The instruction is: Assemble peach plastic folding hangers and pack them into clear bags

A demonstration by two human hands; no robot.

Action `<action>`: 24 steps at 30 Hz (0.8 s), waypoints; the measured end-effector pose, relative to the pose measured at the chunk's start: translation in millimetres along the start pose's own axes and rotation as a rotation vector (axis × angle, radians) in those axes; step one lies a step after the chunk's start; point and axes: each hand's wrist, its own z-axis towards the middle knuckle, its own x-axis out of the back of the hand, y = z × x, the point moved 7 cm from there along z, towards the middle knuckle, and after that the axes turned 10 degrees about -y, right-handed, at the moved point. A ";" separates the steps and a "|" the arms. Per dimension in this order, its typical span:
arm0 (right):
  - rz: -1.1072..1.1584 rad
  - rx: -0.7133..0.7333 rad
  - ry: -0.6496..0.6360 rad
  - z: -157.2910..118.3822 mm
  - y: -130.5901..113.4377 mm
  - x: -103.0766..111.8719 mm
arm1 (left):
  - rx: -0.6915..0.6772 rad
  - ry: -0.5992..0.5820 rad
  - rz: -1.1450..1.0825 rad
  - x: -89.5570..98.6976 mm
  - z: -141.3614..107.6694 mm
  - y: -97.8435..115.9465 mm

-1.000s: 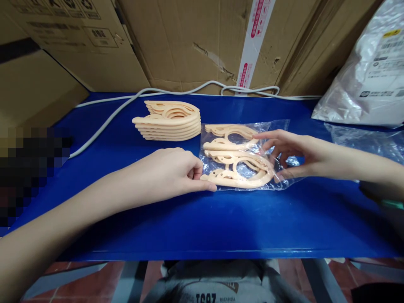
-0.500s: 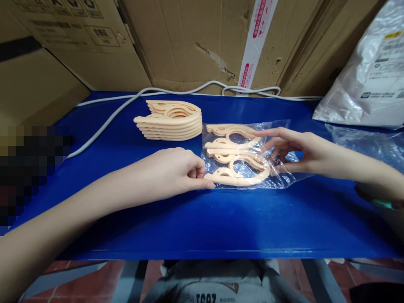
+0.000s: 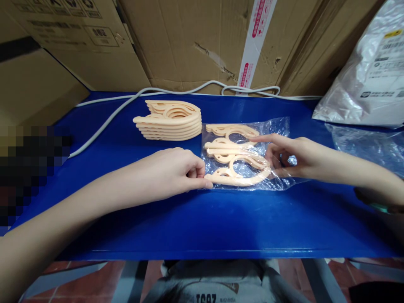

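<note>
Surface: one blue tabletop (image 3: pixel 195 229), glossy, raised over a floor of red tile (image 3: pixel 85 284). Along its far edge, a white cable (image 3: pixel 164 90) is laid in loose curves. Behind it, a cardboard box (image 3: pixel 186 29) is placed, crossed by white tape (image 3: pixel 257 25) with red print. At far right, a labelled plastic sack (image 3: pixel 362 80) is stood.

Goods: one stack of peach curved pieces (image 3: pixel 170 131), placed left of centre; one clear bag (image 3: pixel 277 126), laid flat at centre, just beside the stack, in which further peach pieces (image 3: pixel 248 182) are enclosed.

Left hand (image 3: pixel 181 170): fingers curled, thumb extended, narrow gap between; the bag's near left corner is touched by the thumb. Whether film is pinched cannot be told.

Right hand (image 3: pixel 293 158): half open, forefinger and thumb held apart. The bag is touched by the forefinger over the farther pieces; the bag's right part is met by the thumb.
</note>
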 end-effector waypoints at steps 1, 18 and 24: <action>0.004 -0.003 0.007 1.0 -0.9 -0.3 | -0.003 -0.001 0.000 -0.3 0.0 0.2; -0.014 0.017 0.024 3.1 -6.6 0.6 | -0.017 -0.033 -0.048 -1.8 -0.2 -2.2; -0.018 0.043 0.018 3.8 -7.2 -0.3 | -0.016 -0.047 -0.060 -3.3 -0.4 -3.0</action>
